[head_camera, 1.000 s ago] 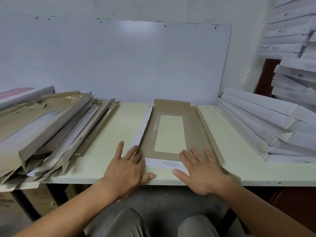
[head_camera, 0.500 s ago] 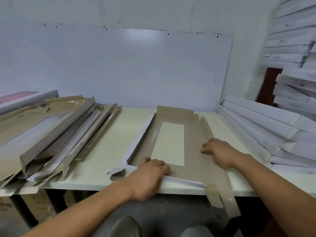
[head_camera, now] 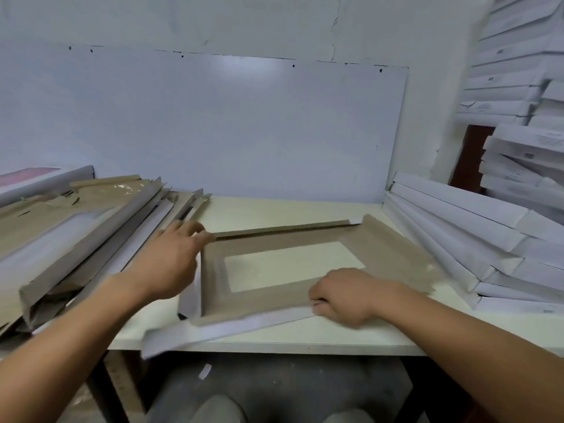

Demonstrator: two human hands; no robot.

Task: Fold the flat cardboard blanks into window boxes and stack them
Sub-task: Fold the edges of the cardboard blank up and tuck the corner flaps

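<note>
A brown cardboard blank [head_camera: 375, 245] with a rectangular window lies crosswise on the cream table [head_camera: 305, 337], its long side flaps partly raised. My left hand [head_camera: 171, 257] is at the blank's left end, fingers spread and reaching the far left corner; it is blurred. My right hand [head_camera: 345, 294] pinches the near long edge, where the white flap [head_camera: 244, 326] folds up. The blank's near left corner hangs over the table's front edge.
A loose pile of flat blanks [head_camera: 76, 239] fills the left of the table. Folded white boxes [head_camera: 476, 236] lie stacked on the right, with more white boxes [head_camera: 518, 87] piled high behind them. A white board [head_camera: 232, 126] backs the table.
The blank has been turned from lengthwise to crosswise. My left hand moved from the near end to the left end; my right hand moved from the far side flap to the near long edge.
</note>
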